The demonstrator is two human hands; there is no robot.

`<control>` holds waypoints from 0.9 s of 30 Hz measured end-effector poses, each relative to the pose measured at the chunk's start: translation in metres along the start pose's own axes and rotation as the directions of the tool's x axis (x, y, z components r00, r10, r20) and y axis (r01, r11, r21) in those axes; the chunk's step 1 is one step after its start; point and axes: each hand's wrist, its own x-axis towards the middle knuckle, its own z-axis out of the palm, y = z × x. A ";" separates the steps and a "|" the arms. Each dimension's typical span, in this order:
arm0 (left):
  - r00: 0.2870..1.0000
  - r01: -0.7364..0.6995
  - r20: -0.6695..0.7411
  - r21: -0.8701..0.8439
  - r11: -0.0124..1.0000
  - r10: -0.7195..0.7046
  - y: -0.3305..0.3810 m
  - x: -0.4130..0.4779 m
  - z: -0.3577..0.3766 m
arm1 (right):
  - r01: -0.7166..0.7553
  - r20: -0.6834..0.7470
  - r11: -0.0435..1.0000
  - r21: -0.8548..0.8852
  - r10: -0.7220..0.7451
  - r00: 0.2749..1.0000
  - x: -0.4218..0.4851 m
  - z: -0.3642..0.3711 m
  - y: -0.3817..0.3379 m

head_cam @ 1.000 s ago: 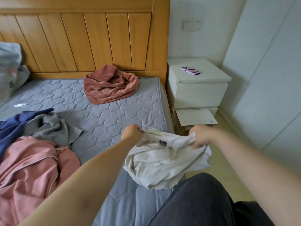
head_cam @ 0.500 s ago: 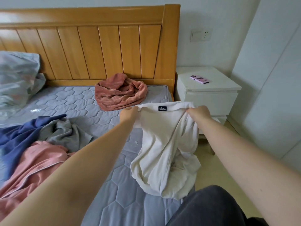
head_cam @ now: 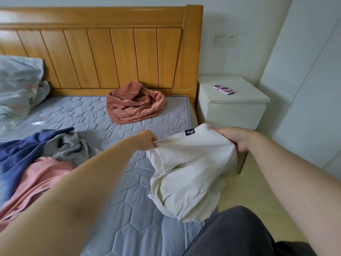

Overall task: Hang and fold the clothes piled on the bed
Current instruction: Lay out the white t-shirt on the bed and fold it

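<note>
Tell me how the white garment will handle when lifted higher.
Likely floppy: the white garment sags in folds between the left hand and right hand. Probably light, since pinches at the top edge hold it. Its lower part, bunched on the mattress, should trail.

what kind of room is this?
Most likely a home bedroom: a bed with a wooden headboard, a white nightstand with a phone on it, clothes strewn on the mattress.

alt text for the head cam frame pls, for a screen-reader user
Both hands hold a white garment by its top edge over the bed's near corner, the left hand pinching one end, the right hand gripping the other. On the grey mattress lie a rust-coloured garment and a pile of blue, grey and pink clothes; a phone lies on the white nightstand.
</note>
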 end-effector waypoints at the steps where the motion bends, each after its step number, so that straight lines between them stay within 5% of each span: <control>1: 0.999 -0.003 0.041 0.005 1.000 0.003 -0.001 -0.003 0.002 | -0.053 0.075 0.992 -0.118 0.062 0.995 -0.007 -0.001 0.004; 3: 0.980 -0.013 0.198 0.112 0.994 -0.009 -0.006 -0.006 0.013 | -0.153 0.057 0.820 -0.552 0.220 0.974 -0.012 -0.005 0.015; 5: 0.945 -0.046 0.324 0.235 0.971 -0.034 -0.009 -0.010 0.031 | -0.165 -0.092 0.317 -0.934 0.233 0.968 -0.011 -0.005 0.028; 6: 0.936 -0.032 0.346 0.276 0.961 -0.068 -0.011 -0.011 0.042 | -0.146 -0.120 0.116 -0.983 0.202 0.972 -0.009 -0.003 0.036; 8: 0.938 0.089 0.306 0.240 0.967 -0.162 -0.009 -0.015 0.060 | -0.124 -0.124 -0.008 -0.992 0.191 0.974 -0.001 0.002 0.054; 11: 0.935 0.232 0.232 0.169 0.958 -0.267 -0.004 -0.020 0.070 | -0.151 -0.143 0.090 -0.984 0.089 0.986 0.014 0.006 0.077; 14: 0.931 0.267 0.200 0.194 0.944 -0.305 0.002 -0.018 0.064 | -0.196 -0.274 0.317 -0.928 -0.226 0.935 0.024 0.010 0.079; 18: 0.862 0.480 -0.027 -0.282 0.831 -0.507 0.014 0.000 0.027 | 0.021 -0.426 0.785 -0.619 -0.359 0.830 0.027 0.024 0.047; 20: 0.703 0.390 -0.223 -0.673 0.628 -0.675 -0.007 0.016 0.007 | 0.296 -0.457 0.845 -0.445 -0.499 0.737 0.028 0.038 0.017; 21: 0.601 0.236 -0.260 -0.846 0.479 -0.756 -0.019 0.019 -0.003 | 0.427 -0.463 0.823 -0.374 -0.565 0.683 0.027 0.048 0.000; 22: 0.510 0.087 -0.270 -0.928 0.361 -0.817 -0.032 0.023 -0.008 | 0.531 -0.439 0.793 -0.299 -0.608 0.661 0.029 0.056 -0.014; 23: 0.493 0.035 -0.282 -0.939 0.343 -0.823 -0.042 0.024 -0.011 | 0.575 -0.400 0.787 -0.222 -0.612 0.683 0.033 0.062 -0.023; 25: 0.616 0.113 -0.336 -0.858 0.501 -0.713 -0.044 0.026 -0.010 | 0.502 -0.322 0.833 -0.232 -0.553 0.769 0.049 0.067 -0.020; 27: 0.748 0.218 -0.401 -0.604 0.766 -0.529 -0.029 0.028 0.007 | 0.298 -0.286 0.847 -0.441 -0.447 0.847 0.062 0.066 0.007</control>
